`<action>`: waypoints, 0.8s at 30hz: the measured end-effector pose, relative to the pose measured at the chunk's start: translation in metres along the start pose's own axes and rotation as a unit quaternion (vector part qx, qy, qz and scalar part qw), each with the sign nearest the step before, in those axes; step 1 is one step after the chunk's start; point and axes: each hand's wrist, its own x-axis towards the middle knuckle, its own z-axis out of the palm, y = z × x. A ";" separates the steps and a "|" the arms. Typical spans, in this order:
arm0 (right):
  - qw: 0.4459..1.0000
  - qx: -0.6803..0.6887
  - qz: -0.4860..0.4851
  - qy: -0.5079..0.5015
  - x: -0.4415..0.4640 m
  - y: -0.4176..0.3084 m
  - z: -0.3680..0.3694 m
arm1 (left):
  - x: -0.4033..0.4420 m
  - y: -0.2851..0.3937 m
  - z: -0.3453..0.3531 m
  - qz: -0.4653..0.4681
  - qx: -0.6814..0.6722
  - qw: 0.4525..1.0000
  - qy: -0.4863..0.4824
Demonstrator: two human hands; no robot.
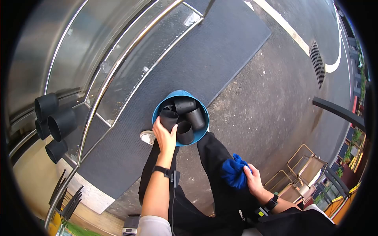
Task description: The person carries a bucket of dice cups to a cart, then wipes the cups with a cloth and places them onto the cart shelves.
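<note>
My left hand (165,135) is closed around a black cup (169,118) at the near left side of a blue bucket (181,93). Inside the bucket lie several more black cups, among them one near the front (184,133) and one at the right (195,118). A crumpled blue cloth (235,173) is gripped in my right hand (254,177), beside my right thigh and apart from the bucket.
At the left, several black cups (62,122) hang by a metal railing (103,94). A dark mat (185,74) runs under the bucket. Metal-framed chairs (303,173) stand at the lower right, and a drain grate (317,65) lies in the pavement.
</note>
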 end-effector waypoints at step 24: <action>0.997 -0.006 -0.076 -0.022 -0.007 -0.041 -0.004 | 0.122 0.211 -0.202 0.177 -0.226 0.928 0.238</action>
